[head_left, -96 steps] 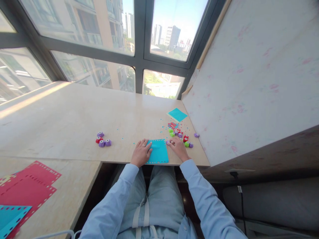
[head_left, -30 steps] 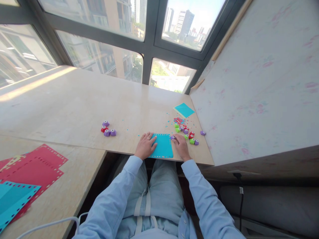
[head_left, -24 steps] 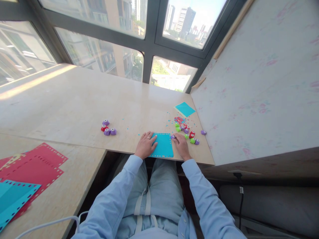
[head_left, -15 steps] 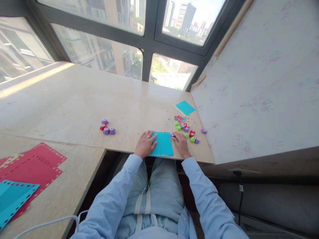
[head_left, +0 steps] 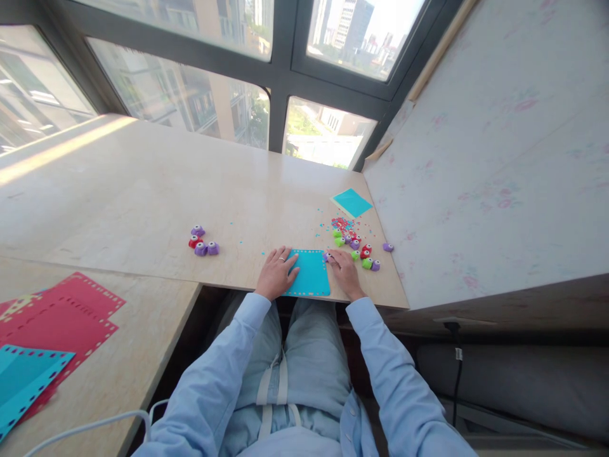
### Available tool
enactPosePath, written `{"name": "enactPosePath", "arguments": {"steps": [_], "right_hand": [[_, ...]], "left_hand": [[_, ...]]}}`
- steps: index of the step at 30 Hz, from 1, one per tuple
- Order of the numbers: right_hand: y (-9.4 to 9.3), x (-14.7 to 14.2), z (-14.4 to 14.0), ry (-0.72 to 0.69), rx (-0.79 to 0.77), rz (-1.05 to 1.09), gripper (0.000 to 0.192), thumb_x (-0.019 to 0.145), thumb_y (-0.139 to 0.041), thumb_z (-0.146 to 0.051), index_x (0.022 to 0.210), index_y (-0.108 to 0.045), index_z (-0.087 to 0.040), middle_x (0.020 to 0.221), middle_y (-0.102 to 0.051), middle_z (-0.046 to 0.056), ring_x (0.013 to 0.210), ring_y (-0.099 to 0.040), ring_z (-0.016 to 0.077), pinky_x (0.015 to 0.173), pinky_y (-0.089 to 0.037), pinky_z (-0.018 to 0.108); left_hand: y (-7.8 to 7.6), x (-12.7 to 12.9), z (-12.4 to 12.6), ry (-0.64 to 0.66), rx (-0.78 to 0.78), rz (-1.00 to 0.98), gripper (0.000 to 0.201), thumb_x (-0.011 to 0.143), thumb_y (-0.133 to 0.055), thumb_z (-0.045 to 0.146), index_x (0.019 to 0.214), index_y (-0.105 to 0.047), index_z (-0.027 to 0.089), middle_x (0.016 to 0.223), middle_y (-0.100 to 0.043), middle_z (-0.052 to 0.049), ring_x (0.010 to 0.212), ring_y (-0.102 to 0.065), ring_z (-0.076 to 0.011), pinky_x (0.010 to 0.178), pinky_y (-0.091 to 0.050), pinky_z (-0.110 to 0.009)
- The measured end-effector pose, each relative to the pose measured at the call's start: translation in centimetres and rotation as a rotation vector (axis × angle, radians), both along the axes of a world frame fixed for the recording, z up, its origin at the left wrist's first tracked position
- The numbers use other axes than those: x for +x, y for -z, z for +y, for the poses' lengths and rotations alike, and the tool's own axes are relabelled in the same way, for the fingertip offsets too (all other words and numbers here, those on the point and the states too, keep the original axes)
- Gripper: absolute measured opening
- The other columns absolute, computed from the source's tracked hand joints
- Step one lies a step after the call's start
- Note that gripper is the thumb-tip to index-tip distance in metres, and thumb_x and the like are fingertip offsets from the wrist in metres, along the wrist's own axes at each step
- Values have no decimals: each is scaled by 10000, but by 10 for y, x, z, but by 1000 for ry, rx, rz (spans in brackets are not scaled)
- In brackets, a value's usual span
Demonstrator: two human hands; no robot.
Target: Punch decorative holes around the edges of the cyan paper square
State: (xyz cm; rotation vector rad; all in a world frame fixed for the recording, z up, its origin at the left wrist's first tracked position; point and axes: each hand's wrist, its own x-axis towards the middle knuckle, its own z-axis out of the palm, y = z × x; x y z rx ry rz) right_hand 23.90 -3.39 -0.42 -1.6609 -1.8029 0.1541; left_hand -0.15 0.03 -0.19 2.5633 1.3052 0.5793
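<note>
A turquoise paper square (head_left: 311, 274) with punched holes along its edges lies at the near edge of the beige table (head_left: 143, 190). My left hand (head_left: 276, 273), a ring on one finger, rests flat on the sheet's left side. My right hand (head_left: 343, 273) presses a small purple paper punch (head_left: 327, 257) at the sheet's upper right corner. Both forearms wear light blue sleeves.
Several small punches (head_left: 358, 249) in purple, red and green lie right of my right hand, with paper confetti (head_left: 341, 224) behind. Another punch cluster (head_left: 200, 241) sits left. A plain turquoise square (head_left: 352, 202) lies near the right wall. Punched red and turquoise sheets (head_left: 52, 330) lie on the left counter.
Both hands stay on the turquoise sheet; the right hand keeps the purple punch at the sheet's upper right edge. The view has tilted slightly.
</note>
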Motion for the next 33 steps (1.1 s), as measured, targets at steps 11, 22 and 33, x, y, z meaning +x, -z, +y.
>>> {"name": "enactPosePath", "arguments": {"steps": [11, 22, 33], "right_hand": [[5, 4, -3, -36, 15, 35, 345, 961, -403, -329, 1171, -658, -229, 1143, -653, 97, 1090, -553, 242, 976, -423, 431], [3, 6, -7, -132, 2, 81, 330, 954, -440, -310, 1200, -639, -219, 1180, -671, 96, 1105, -597, 237, 975, -436, 429], [1, 2, -18, -124, 37, 54, 319, 938, -491, -349, 1202, -623, -228, 1153, -674, 91, 1078, -600, 235, 966, -450, 434]], "left_hand": [[1, 1, 0, -2, 11, 3, 401, 948, -372, 302, 1291, -558, 209, 1446, -453, -89, 1372, -358, -253, 1137, -283, -472], [-2, 0, -1, -16, 4, 7, 433, 943, -391, 380, 1298, -548, 188, 1437, -462, -106, 1380, -343, -257, 1144, -280, -451], [-2, 1, -1, -20, 9, 15, 449, 942, -391, 395, 1308, -536, 179, 1441, -456, -111, 1373, -350, -258, 1146, -270, -446]]}}
